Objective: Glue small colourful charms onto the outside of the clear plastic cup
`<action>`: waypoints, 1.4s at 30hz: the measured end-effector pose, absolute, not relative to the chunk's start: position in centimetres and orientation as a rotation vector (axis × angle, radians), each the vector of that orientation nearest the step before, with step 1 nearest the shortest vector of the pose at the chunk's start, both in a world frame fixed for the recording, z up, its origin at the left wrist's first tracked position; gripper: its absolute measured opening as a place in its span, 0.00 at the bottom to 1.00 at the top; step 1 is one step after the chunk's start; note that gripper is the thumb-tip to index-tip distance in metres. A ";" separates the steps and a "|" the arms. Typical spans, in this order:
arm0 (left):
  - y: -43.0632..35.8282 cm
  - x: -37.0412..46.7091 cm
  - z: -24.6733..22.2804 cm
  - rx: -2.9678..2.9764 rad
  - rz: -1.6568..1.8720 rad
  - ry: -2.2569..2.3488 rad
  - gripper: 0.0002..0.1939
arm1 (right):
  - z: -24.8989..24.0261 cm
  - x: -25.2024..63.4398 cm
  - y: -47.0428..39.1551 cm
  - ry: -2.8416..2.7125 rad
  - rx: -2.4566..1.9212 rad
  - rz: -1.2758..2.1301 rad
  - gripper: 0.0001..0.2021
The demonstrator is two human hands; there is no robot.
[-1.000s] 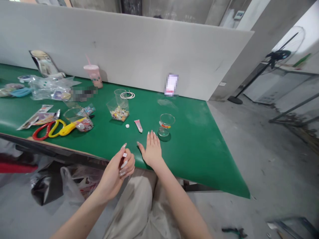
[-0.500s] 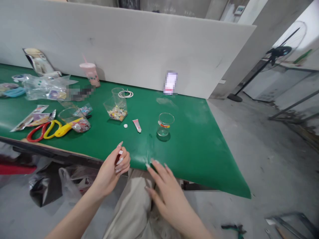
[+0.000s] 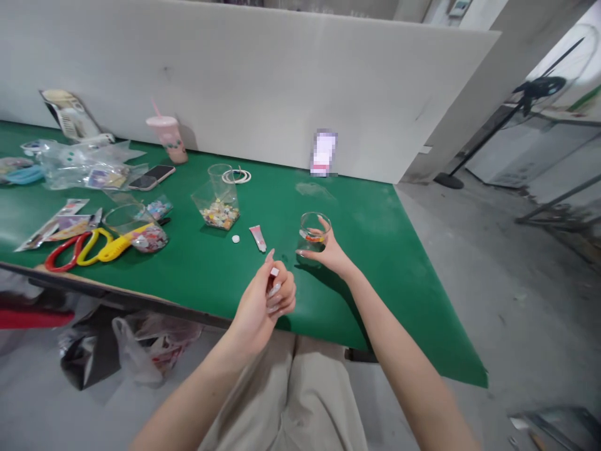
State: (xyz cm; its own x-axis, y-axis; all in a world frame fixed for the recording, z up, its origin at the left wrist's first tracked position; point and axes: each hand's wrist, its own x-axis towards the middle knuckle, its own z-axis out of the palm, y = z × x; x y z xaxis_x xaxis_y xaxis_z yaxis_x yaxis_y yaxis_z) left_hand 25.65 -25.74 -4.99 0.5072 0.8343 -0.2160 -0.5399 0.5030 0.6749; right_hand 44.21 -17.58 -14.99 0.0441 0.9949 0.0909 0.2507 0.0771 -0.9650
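My right hand is wrapped round a clear glass cup with red and yellow decoration on its side. The cup is upright at the table's right half; I cannot tell whether its base still touches the surface. Close to the table's front edge, my left hand is closed on a small white square piece that pokes out by the thumb. Beyond that hand lies a pink and white squeeze tube, with a round white cap to its left.
On the green table, a clear container of small colourful pieces stands left of the tube. Further left are scissors, another clear cup and a phone. At the back are a pink tumbler and a white panel.
My right hand has gone from the table's front edge to the glass cup and closed round it. My left hand has moved right and slightly up, still holding the white piece.
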 end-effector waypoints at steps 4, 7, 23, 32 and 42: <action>-26.4 26.5 -4.3 0.609 0.894 0.559 0.24 | -15.3 43.8 -17.6 -1.301 -1.332 0.860 0.38; -26.8 27.0 -4.2 0.651 0.919 0.589 0.24 | -14.2 43.5 -18.8 -1.272 -1.321 0.773 0.35; -26.0 26.0 -5.3 1.078 1.405 0.940 0.27 | -7.1 39.2 -26.9 -1.202 -1.106 1.273 0.35; -26.7 26.1 -4.9 1.089 1.463 0.893 0.26 | -5.9 39.0 -28.6 -1.190 -1.097 1.229 0.32; -26.8 26.0 -4.7 1.068 1.545 0.877 0.25 | -5.4 37.7 -28.9 -1.174 -1.136 1.142 0.31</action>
State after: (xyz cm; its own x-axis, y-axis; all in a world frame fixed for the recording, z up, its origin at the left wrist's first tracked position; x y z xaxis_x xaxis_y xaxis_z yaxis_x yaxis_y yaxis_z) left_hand 26.02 -26.81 -4.69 -0.0884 0.9763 0.1975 -0.3305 -0.2158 0.9188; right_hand 37.70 -28.88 -5.45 0.0478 0.9959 0.0766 -0.0492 0.0789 -0.9957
